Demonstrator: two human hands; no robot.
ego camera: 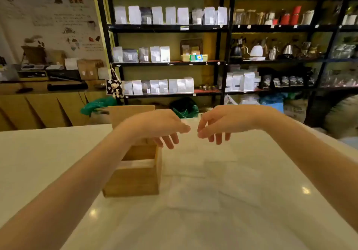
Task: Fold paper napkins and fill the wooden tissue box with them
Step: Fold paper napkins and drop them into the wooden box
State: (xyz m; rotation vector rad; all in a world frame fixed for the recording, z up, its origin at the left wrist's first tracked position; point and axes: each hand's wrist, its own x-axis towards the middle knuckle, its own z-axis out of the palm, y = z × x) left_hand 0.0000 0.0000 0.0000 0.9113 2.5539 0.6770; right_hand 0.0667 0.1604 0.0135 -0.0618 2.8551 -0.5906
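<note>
The wooden tissue box stands open on the white table, left of centre, with white napkins showing inside near its front wall. Its hinged lid stands upright behind it. White paper napkins lie spread flat on the table to the right of the box, hard to tell from the tabletop. My left hand hovers over the back of the box, fingers hanging down and apart. My right hand hovers above the napkins, thumb and forefinger close together with nothing visible between them.
Behind the table rise black shelves with white pouches, kettles and jars. A wooden counter with boxes runs along the left wall. Green bags lie on the floor beyond the table's far edge.
</note>
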